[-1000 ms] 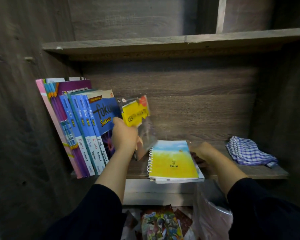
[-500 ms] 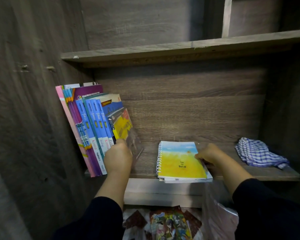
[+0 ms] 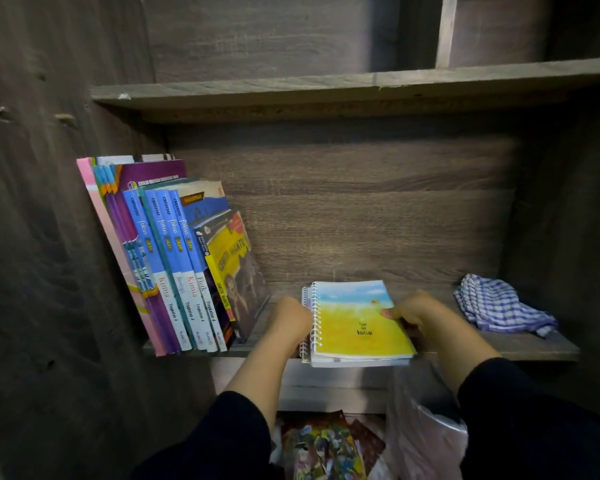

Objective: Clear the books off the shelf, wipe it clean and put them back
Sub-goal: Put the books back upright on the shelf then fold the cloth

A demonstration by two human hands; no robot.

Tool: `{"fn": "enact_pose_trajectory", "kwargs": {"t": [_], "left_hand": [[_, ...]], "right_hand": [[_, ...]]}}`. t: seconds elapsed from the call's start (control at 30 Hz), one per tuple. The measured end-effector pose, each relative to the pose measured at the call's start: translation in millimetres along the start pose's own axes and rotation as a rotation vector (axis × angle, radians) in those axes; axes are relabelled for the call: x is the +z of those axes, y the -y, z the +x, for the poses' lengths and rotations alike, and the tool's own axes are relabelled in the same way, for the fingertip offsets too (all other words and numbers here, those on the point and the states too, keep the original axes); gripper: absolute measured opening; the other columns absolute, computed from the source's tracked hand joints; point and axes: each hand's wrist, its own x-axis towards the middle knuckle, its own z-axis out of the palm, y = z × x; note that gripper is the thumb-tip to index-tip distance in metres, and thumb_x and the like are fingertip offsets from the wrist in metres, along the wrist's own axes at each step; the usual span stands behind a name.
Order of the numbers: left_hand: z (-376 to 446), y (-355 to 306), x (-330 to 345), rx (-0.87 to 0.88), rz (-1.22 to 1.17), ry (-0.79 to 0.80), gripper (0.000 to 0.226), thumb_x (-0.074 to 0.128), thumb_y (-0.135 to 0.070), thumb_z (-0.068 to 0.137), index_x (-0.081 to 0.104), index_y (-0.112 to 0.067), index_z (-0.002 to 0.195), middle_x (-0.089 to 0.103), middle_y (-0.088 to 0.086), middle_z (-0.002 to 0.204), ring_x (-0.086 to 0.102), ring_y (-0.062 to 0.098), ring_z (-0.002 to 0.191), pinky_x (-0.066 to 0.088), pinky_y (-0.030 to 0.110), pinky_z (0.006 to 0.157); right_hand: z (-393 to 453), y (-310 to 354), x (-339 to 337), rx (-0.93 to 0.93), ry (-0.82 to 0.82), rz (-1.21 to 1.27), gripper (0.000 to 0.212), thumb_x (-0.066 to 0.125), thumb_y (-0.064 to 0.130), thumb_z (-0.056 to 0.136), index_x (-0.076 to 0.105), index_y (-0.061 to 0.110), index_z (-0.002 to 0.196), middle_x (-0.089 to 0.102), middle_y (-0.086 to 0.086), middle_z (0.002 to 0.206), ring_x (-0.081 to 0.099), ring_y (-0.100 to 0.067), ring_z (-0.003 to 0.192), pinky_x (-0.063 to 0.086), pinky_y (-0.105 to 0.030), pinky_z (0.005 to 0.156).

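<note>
— So, what's the setting?

— Dark wood-grain shelving: a side panel on the left, a back board, an upper shelf (image 3: 326,90) overhead, and the lower shelf (image 3: 534,344) the person faces. The light is dim.

— What sits on that lower shelf?

— At the left end, a row of books (image 3: 163,265) stands leaning leftward against the side panel: pink and purple spines, then several blue ones. A yellow-covered book (image 3: 234,268) is the last on the right of that row, leaning on the others. Near the middle lies a stack of spiral notebooks (image 3: 355,327), flat, its front edge overhanging the shelf lip; the top cover is sky blue over yellow. Off to the right, well apart, is a crumpled blue-and-white checked cloth (image 3: 496,308).

— Anything below?

— A comic-style cover (image 3: 321,448) and a translucent plastic bag (image 3: 426,431), both partly hidden by the dark sleeves.

— And the hands?

— The left hand (image 3: 290,322) is at the spiral binding, fingers curled against that edge; how much they wrap under it I cannot tell. The right hand (image 3: 418,315) clasps the stack's right side, thumb on the top cover and fingers curled around the edge.
</note>
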Motion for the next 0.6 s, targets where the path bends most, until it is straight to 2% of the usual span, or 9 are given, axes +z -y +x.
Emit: {"fn": "enact_pose_trajectory", "kwargs": {"t": [0.03, 0.1, 0.17, 0.2, 0.3, 0.4, 0.53, 0.6], "left_hand": [[4, 0, 2, 0.002, 0.037, -0.04, 0.029, 0.049, -0.011, 0.091, 0.064, 0.004, 0.111, 0.067, 0.019, 0.112, 0.064, 0.035, 0.104, 0.055, 0.036, 0.085], [4, 2, 1, -0.014, 0.154, -0.106, 0.028, 0.048, -0.012, 0.092, 0.065, 0.002, 0.11, 0.067, 0.017, 0.11, 0.065, 0.034, 0.102, 0.052, 0.033, 0.077], [7, 4, 3, -0.025, 0.2, -0.071, 0.027, 0.051, -0.011, 0.091, 0.065, 0.003, 0.109, 0.068, 0.017, 0.107, 0.067, 0.033, 0.097, 0.049, 0.028, 0.064], [6, 3, 5, -0.027, 0.211, -0.044, 0.026, 0.054, -0.011, 0.09, 0.064, 0.003, 0.108, 0.068, 0.017, 0.107, 0.067, 0.031, 0.096, 0.047, 0.027, 0.06], [1, -4, 11, -0.062, 0.285, -0.084, 0.018, 0.064, -0.018, 0.087, 0.066, -0.005, 0.099, 0.069, 0.011, 0.104, 0.066, 0.026, 0.089, 0.047, 0.029, 0.064], [-2, -9, 19, -0.058, 0.273, -0.109, 0.017, 0.063, -0.016, 0.087, 0.067, -0.007, 0.101, 0.069, 0.01, 0.106, 0.066, 0.028, 0.095, 0.047, 0.029, 0.067], [-3, -15, 23, -0.094, 0.064, -0.037, 0.022, 0.051, -0.002, 0.088, 0.063, 0.0, 0.107, 0.068, 0.016, 0.108, 0.066, 0.03, 0.096, 0.053, 0.032, 0.073], [-2, -17, 19, -0.115, -0.051, 0.002, 0.027, 0.051, 0.002, 0.089, 0.059, 0.003, 0.114, 0.067, 0.016, 0.099, 0.067, 0.025, 0.087, 0.055, 0.026, 0.065]], "right_hand": [[2, -1, -3, -0.006, 0.001, 0.002, 0.019, 0.068, 0.008, 0.086, 0.052, 0.0, 0.092, 0.056, -0.018, 0.085, 0.053, -0.025, 0.071, 0.044, -0.033, 0.065], [3, -1, -8, -0.012, 0.0, -0.017, 0.017, 0.058, 0.01, 0.093, 0.055, -0.001, 0.106, 0.058, -0.02, 0.093, 0.057, -0.029, 0.083, 0.046, -0.038, 0.081], [3, -4, -13, 0.018, 0.011, -0.021, 0.026, 0.051, 0.01, 0.096, 0.053, -0.005, 0.117, 0.057, -0.022, 0.1, 0.054, -0.031, 0.1, 0.041, -0.043, 0.1], [3, -5, -15, 0.038, 0.011, -0.034, 0.027, 0.049, 0.011, 0.097, 0.052, -0.007, 0.118, 0.057, -0.024, 0.102, 0.053, -0.032, 0.103, 0.039, -0.045, 0.104], [1, -5, -18, 0.061, 0.001, -0.043, 0.038, 0.047, 0.013, 0.098, 0.046, -0.013, 0.126, 0.054, -0.027, 0.116, 0.051, -0.032, 0.103, 0.04, -0.043, 0.1], [0, -4, -16, 0.086, 0.008, 0.022, 0.04, 0.046, 0.013, 0.099, 0.043, -0.01, 0.131, 0.049, -0.026, 0.134, 0.051, -0.032, 0.108, 0.037, -0.046, 0.105], [1, -6, -14, 0.094, 0.018, 0.065, 0.038, 0.046, 0.013, 0.099, 0.044, -0.009, 0.13, 0.053, -0.025, 0.128, 0.053, -0.033, 0.11, 0.037, -0.046, 0.107], [-1, -7, -13, 0.092, 0.011, 0.064, 0.037, 0.045, 0.012, 0.099, 0.044, -0.01, 0.129, 0.054, -0.025, 0.127, 0.053, -0.035, 0.114, 0.038, -0.046, 0.106]]}}
